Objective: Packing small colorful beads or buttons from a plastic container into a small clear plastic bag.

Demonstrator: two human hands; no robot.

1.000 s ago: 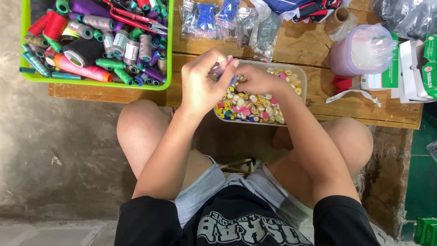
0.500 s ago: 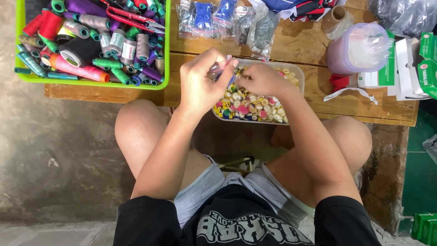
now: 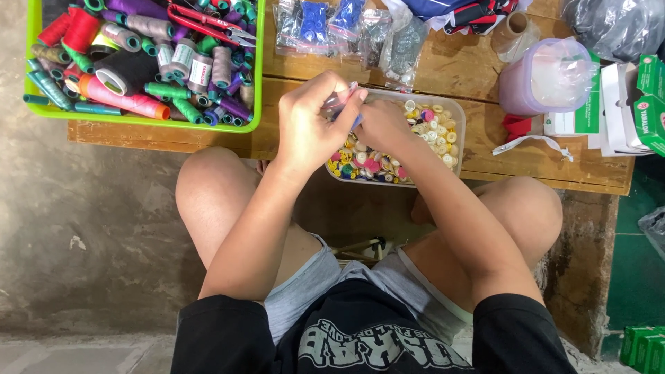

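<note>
A clear plastic tub (image 3: 458,119) full of several coloured buttons (image 3: 431,131) stands at the front edge of a low wooden table (image 3: 443,69). Both hands meet over its left end. My left hand (image 3: 309,125) pinches a small clear plastic bag (image 3: 341,101) at its top, thumb and fingers closed on it. My right hand (image 3: 379,123) sits just to the right, fingers curled down at the bag's mouth and over the buttons; what its fingertips hold is hidden. My bare knees are below the table edge.
A lime green tray (image 3: 253,83) of several thread spools and red scissors (image 3: 208,19) fills the table's left. Small bags of buttons (image 3: 325,24) lie behind the tub. A lilac container (image 3: 533,79), tape roll (image 3: 516,28) and green-white boxes (image 3: 648,90) are at right.
Both hands stay together over the tub's left end, shifting only slightly. The view has drifted a little.
</note>
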